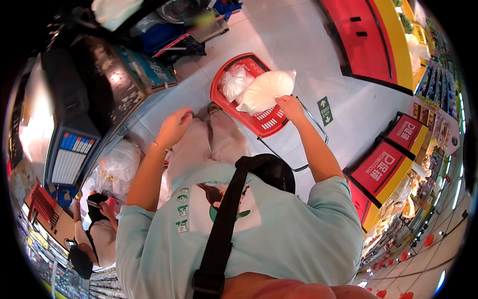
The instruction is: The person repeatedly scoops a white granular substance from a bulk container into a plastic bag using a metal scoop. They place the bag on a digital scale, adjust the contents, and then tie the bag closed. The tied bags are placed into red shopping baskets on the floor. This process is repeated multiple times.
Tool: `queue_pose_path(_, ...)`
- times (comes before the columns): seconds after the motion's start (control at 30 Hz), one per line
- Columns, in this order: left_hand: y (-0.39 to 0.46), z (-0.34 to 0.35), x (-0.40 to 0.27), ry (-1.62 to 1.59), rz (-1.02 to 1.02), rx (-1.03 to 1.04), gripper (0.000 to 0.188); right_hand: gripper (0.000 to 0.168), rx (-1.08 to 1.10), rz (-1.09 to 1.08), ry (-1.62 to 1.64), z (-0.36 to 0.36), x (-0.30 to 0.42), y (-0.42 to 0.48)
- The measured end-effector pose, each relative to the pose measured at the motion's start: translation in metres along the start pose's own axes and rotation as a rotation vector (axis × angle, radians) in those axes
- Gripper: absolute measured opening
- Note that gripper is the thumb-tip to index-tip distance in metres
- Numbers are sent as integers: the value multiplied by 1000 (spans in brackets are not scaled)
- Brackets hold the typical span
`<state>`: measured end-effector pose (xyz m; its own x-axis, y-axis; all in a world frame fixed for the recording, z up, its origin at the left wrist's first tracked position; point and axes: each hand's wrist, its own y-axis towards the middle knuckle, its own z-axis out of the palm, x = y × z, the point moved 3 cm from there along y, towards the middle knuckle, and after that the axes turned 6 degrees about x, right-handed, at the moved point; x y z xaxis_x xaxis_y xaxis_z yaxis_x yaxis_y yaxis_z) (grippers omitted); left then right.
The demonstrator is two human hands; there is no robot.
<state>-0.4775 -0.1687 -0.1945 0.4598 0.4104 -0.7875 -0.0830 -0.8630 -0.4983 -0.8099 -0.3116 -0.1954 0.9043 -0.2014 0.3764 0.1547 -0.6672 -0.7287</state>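
My right hand (291,107) grips the edge of a plump plastic bag (267,91) filled with something white, over a red plastic shopping basket (274,128). Behind it in the basket lies a knotted clear plastic bag (235,82), also with whitish contents. The held bag overlaps this one and hides part of the basket's inside. A bent metal tube frame (317,119) stands beside the basket. To the left, my left hand (175,126) hovers over my thigh, empty, its fingers loosely curled and the thumb apart.
A counter edge (129,119) runs along the left, with a dark device (73,149) bearing coloured keys on it. Bagged goods (119,166) sit beside my left arm. Red-and-yellow promotion stands (384,160) line the right. Another person (95,239) is at lower left.
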Motion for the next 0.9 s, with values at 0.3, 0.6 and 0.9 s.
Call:
queue_pose_path(0.3, 22, 86, 109, 6, -218, 75, 27, 39, 216, 305, -515, 84, -149, 115)
queue_pose_path(0.6, 16, 130, 173, -88, -424, 144, 29, 31, 240, 336, -619, 147, -194, 168)
queue_pose_path(0.9, 21, 136, 181, -163, -470, 140, 27, 20, 356, -17, -932, 141, -221, 165)
